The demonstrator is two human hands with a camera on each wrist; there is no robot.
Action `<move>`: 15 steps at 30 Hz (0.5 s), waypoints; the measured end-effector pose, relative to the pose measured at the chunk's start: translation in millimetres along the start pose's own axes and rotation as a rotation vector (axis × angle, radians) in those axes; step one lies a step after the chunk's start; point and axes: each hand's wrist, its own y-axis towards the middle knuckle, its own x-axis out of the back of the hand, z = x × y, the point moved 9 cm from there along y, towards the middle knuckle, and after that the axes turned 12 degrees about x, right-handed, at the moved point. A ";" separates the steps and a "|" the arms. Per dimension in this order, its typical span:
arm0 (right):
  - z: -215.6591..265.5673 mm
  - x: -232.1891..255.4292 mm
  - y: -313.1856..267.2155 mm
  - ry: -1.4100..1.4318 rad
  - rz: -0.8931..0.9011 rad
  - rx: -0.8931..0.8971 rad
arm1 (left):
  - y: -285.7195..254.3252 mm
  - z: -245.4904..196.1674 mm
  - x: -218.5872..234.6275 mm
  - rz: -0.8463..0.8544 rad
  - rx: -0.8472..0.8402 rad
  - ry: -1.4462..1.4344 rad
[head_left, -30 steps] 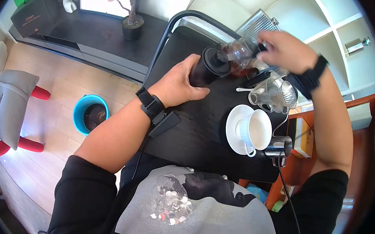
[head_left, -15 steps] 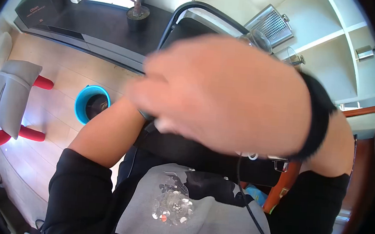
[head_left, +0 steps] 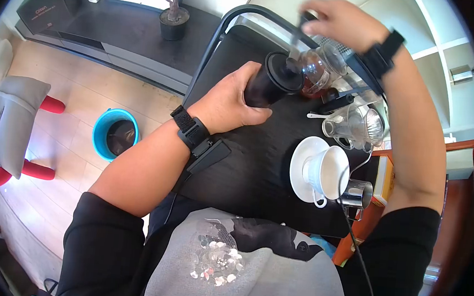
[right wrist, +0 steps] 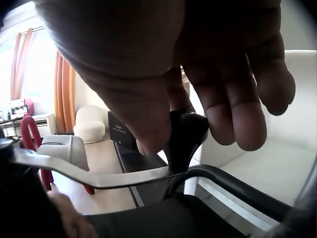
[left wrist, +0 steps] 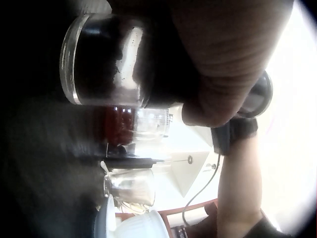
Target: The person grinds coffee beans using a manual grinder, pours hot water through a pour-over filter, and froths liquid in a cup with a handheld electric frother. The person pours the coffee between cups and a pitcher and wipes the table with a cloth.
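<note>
A black cylindrical hand grinder (head_left: 259, 88) stands tilted over the black tabletop, and my left hand (head_left: 226, 102) grips it round the body. In the left wrist view, the grinder's clear lower part (left wrist: 111, 59) shows dark contents beside my left hand (left wrist: 228, 59). My right hand (head_left: 344, 25) is up at the back right, at the outer end of the crank. The right wrist view shows the metal crank arm (right wrist: 114, 179) and its black knob (right wrist: 185, 136) pinched between thumb and fingers of my right hand (right wrist: 163, 64).
Right of the grinder are a glass vessel with reddish-brown liquid (head_left: 313, 79), a glass dripper (head_left: 344, 123), a white cup (head_left: 332, 172) on a saucer (head_left: 297, 164) and a metal cup (head_left: 357, 194). A dark rail (head_left: 259, 9) edges the table's back. A blue bin (head_left: 100, 137) stands left.
My right hand has swept the crank round, passing close in front of the camera, and is now at the back right. My left hand keeps its grip on the grinder.
</note>
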 end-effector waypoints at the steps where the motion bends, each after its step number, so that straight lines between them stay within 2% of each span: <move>1: -1.0 1.8 -19.9 0.016 -0.035 -0.007 | -0.4 -0.9 -0.1 0.003 0.010 -0.002; 2: 1.0 1.9 -39.0 0.008 -0.025 -0.012 | -1.2 -1.4 -0.8 0.007 0.020 -0.004; 4: 12.0 -0.8 -73.8 0.114 0.040 -0.179 | 0.1 2.2 -1.9 0.011 0.008 -0.022; 6: 34.6 0.8 -100.2 0.137 0.046 -0.195 | 1.1 4.7 -1.2 0.011 -0.003 -0.038; 8: 57.0 -1.1 -121.3 0.170 -0.001 -0.086 | 1.1 4.5 -0.3 -0.002 -0.021 -0.003; 9: 74.5 -0.2 -126.4 0.135 0.026 -0.113 | 0.3 3.2 -0.1 -0.002 -0.020 -0.006; 10: 93.0 0.6 -129.7 0.060 0.021 -0.058 | -0.4 1.1 1.8 -0.018 -0.017 -0.004; 15: 170.2 -0.6 -107.9 0.146 0.209 0.179 | -0.7 1.5 3.6 -0.040 0.024 0.045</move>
